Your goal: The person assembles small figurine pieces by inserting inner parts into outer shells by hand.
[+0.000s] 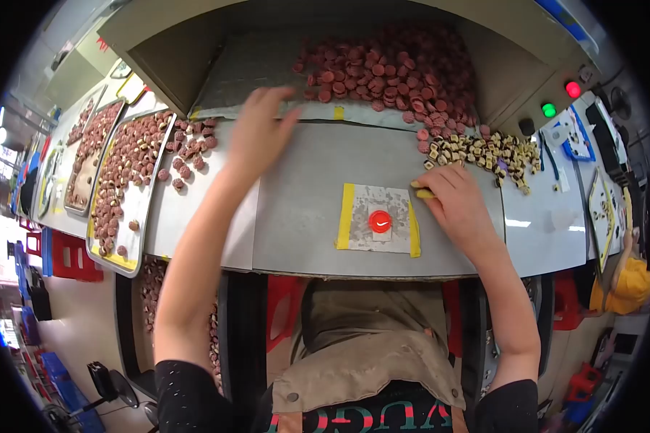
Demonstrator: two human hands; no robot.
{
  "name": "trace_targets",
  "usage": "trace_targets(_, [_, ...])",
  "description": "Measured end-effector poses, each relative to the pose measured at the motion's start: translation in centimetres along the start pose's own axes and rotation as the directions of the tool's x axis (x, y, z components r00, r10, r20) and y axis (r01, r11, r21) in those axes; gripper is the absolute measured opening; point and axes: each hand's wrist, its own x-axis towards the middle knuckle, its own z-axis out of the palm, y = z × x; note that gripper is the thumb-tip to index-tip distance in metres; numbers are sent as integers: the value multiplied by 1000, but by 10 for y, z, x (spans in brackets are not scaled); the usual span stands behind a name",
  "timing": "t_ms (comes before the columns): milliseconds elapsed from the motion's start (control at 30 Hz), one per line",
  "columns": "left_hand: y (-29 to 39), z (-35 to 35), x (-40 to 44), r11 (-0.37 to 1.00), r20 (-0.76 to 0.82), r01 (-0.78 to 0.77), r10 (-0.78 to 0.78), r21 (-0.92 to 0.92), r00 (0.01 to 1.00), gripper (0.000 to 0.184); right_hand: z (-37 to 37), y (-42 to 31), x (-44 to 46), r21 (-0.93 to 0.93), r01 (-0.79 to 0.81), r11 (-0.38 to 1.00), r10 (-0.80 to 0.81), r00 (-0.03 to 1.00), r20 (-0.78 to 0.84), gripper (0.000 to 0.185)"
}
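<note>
My left hand, blurred at the fingers, reaches over the back of the work surface, left of a heap of pink round caps; its thumb and fingers are apart, with nothing seen in them. My right hand is bent over the surface, fingertips pinching a small yellowish piece. Just behind it lies a pile of small cream-and-dark pieces. Between the hands, a red round piece with a white mark sits on a pale square sheet edged with yellow tape.
A metal tray of brownish-pink assembled pieces stands at left, with loose ones beside it. A housing with a red light and a green light overhangs the back. Another person in yellow is at far right.
</note>
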Motion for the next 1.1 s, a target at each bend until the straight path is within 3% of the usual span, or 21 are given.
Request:
trace_targets(133, [2, 49, 27, 991, 20, 98, -101, 91, 995, 32, -7, -8, -15, 177, -108, 978, 104, 994, 32, 24])
trace_targets(233, [-6, 33, 21, 1000, 99, -5, 3, 10, 995, 31, -5, -8, -36, 327, -188, 926, 198, 980, 2, 27])
trace_targets(333, [10, 2, -6, 964, 94, 151, -134, -217, 987, 28, -4, -8, -48, 421, -247, 873, 286, 958, -32, 32])
trace_targets(433, [48, -29, -46, 660, 337, 519, -395, -543, 855, 31, -16, -13, -49, 423, -293, 857, 324, 946, -1, 36])
trace_targets(600, [101, -41, -106, 290, 534, 639, -368, -712, 762, 34, -22, -22, -45, 322, -416, 851, 420, 906, 59, 33])
trace_targets(700, [121, -30, -120, 80, 562, 611, -316, -787, 765, 36, -16, -18, -43, 232, -365, 902, 361, 931, 60, 26])
trace_targets(900, [131, -23, -124, -33, 593, 615, -309, -788, 743, 38, -26, -21, -31, 74, -237, 969, 232, 971, 61, 23])
trace_targets(1000, [138, -28, -121, -47, 607, 630, -329, -775, 723, 38, -26, -34, -20, 314, -300, 901, 295, 953, 64, 26])
trace_targets(1100, [133, -22, -126, -36, 591, 609, -294, -793, 752, 39, -15, -53, -8, 401, -178, 899, 159, 984, 80, 28])
